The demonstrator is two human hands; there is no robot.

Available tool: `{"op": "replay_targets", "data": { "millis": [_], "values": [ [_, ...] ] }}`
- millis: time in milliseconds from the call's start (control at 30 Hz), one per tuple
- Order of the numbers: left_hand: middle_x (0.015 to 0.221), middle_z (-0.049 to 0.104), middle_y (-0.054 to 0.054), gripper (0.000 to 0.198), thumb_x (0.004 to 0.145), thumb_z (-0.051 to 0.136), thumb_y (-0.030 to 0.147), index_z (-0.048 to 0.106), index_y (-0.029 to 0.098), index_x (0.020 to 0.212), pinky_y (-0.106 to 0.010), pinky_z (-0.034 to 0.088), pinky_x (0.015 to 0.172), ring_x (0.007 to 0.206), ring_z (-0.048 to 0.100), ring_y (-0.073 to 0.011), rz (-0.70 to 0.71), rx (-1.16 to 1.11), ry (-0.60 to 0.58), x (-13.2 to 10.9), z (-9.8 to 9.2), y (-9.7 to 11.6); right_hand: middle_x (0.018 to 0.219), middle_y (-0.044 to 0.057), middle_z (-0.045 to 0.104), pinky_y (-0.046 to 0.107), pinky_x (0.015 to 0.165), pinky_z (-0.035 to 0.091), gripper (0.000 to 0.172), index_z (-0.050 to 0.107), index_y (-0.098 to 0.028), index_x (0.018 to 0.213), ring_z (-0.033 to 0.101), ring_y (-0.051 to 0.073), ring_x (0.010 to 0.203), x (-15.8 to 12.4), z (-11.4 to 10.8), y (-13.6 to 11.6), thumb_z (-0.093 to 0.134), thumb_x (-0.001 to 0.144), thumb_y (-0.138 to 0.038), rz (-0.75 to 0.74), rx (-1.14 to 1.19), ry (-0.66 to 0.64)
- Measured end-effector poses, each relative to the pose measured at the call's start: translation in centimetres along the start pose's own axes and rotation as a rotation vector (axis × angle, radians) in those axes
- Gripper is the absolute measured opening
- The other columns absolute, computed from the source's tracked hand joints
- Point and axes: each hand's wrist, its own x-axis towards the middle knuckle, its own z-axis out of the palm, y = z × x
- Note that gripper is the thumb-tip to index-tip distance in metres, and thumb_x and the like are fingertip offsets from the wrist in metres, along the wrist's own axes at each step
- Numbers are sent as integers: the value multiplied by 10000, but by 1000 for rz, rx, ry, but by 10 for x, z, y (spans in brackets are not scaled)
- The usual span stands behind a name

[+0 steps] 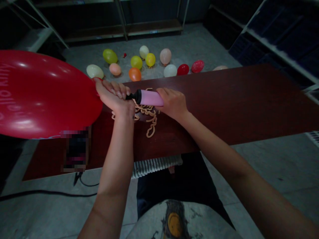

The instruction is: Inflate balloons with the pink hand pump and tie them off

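A large inflated red balloon [50, 96] with pale lettering fills the left side of the view. My left hand [113, 94] is closed at the balloon's neck, where the black nozzle end of a hand balloon pump [151, 97] meets it; the exact joint is hidden by the fingers. My right hand [173, 101] wraps round the pink barrel of the pump at its other end. Beneath the pump, several tan uninflated long balloons [151, 127] lie in a loose tangle on the dark red-brown table [224, 106].
Several small inflated balloons [135, 74] in yellow, orange, white and red sit on the floor past the table's far edge. Shelving [154, 28] stands behind them. A blurred-out object [76, 151] rests at the table's left, with a black cable [45, 192] on the floor below.
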Motion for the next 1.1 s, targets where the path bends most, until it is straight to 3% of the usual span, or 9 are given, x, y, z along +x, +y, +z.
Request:
{"op": "replay_targets", "data": {
  "millis": [267,467,633,733,900,1033,1100],
  "values": [
    [422,167,49,518,1091,230,349,149,189,605,-274,220,469,359,168,-83,-11,-18,53,7,-3,4,1134,128,688,382,852,436,473,551,-188,1305,608,293,1040,-4,4,35,625,909,-436,-20,-77,34],
    [414,162,41,443,1061,214,242,141,172,630,-262,219,442,328,184,-75,59,-109,74,15,-11,27,1122,116,662,550,976,425,387,547,-208,1308,586,315,1096,-9,6,61,525,966,-390,115,-170,219],
    [418,152,37,444,1076,198,284,111,163,658,-244,241,443,322,223,-74,111,-42,52,10,-9,38,1183,130,635,590,1032,396,339,563,-188,1276,555,327,1172,-11,7,73,450,983,-315,250,-199,355],
    [428,141,47,476,1086,241,333,92,166,666,-232,212,426,333,179,-63,109,-69,72,1,-2,41,1133,140,641,555,1019,413,314,587,-178,1225,567,326,1122,-13,12,72,486,955,-302,284,-158,344],
    [442,154,52,504,1086,276,383,128,166,656,-207,220,412,341,169,-55,79,-69,101,-8,6,41,1049,151,646,491,886,438,299,604,-173,1164,574,334,1002,-16,16,62,544,898,-297,225,-108,204],
    [440,157,62,597,1049,345,564,187,172,627,-207,239,405,337,171,-51,27,-13,119,-13,9,34,949,129,667,417,817,411,247,630,-170,1061,577,308,927,-15,9,41,584,871,-322,138,-86,156],
    [436,157,63,609,1051,362,547,188,176,599,-226,227,400,335,166,-58,17,-28,72,-17,11,27,905,121,675,389,790,389,222,639,-166,1007,580,290,887,-14,7,28,582,877,-336,84,-68,146]
  ]
}}
